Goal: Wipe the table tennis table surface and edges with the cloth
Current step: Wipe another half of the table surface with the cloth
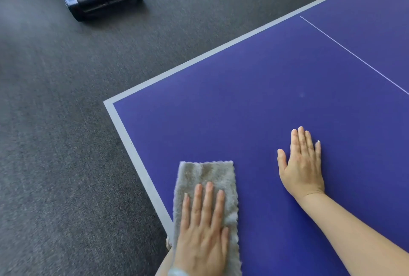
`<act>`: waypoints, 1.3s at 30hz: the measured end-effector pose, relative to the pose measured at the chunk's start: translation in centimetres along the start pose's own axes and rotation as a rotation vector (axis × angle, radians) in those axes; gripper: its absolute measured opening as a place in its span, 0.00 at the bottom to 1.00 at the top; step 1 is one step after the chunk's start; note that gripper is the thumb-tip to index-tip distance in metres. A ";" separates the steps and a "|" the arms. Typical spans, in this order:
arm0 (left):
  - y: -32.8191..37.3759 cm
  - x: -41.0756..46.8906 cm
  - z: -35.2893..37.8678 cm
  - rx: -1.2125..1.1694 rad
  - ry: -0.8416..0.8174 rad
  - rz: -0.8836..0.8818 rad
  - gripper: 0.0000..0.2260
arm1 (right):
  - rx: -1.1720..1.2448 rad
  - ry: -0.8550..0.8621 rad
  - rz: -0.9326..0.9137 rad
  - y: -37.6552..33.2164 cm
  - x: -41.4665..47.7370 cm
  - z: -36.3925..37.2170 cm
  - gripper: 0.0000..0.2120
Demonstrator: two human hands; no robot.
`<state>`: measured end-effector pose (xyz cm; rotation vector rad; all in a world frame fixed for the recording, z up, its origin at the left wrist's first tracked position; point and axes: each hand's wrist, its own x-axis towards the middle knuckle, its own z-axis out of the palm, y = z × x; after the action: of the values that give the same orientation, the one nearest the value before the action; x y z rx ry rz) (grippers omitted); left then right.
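Grey and fluffy, the cloth lies flat on the blue table tennis table near its corner, just inside the pale edge stripe. The left hand presses it with straight fingers. The right hand rests flat, fingers extended, on bare surface beside it.

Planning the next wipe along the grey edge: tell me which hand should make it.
Left, likely. The left hand lies flat on the cloth, beside the table's grey edge strip; the right hand rests bare on the blue surface, farther in.
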<state>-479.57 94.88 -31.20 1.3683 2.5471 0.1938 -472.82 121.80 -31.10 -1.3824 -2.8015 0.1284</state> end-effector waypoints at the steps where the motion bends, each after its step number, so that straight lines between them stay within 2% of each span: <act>1: -1.5 0.8 -0.5 -0.001 0.008 -0.043 0.31 | -0.001 0.006 0.000 0.0 0.0 0.0 0.35; 6: -7.8 7.9 -3.3 0.092 0.003 -0.273 0.31 | -0.026 -0.033 0.017 -0.2 0.0 0.0 0.30; 10: -8.4 10.7 -3.6 0.102 0.014 -0.358 0.31 | -0.101 -0.092 0.115 -1.4 -0.1 -0.5 0.32; 15: -7.1 9.6 -3.1 0.058 0.034 -0.400 0.31 | -0.022 -0.090 0.113 -9.7 -0.9 0.3 0.34; 17: -6.0 8.5 -2.9 0.027 0.061 -0.394 0.30 | -0.030 -0.092 0.170 -11.5 -0.7 0.7 0.35; 22: -8.7 6.7 -3.1 0.024 0.071 -0.164 0.30 | -0.010 -0.029 0.163 -11.1 -1.0 1.0 0.33; 27: -17.5 15.4 -5.9 0.091 0.066 -0.447 0.29 | -0.007 0.009 0.154 -11.3 -1.1 1.3 0.38; 30: -19.3 20.1 -7.2 0.083 0.033 -0.488 0.29 | 0.007 0.023 0.160 -11.3 -1.1 1.4 0.38; 35: -16.6 20.9 -7.6 0.066 0.003 -0.579 0.28 | 0.073 0.062 0.160 -11.6 -1.1 1.1 0.38; 39: -8.6 13.2 -4.3 0.064 0.035 -0.366 0.30 | 0.091 0.067 0.149 -11.4 -1.2 0.9 0.39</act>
<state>-494.63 101.11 -30.99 0.8997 2.7965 0.0694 -481.14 113.87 -31.09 -1.5418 -2.6032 0.2045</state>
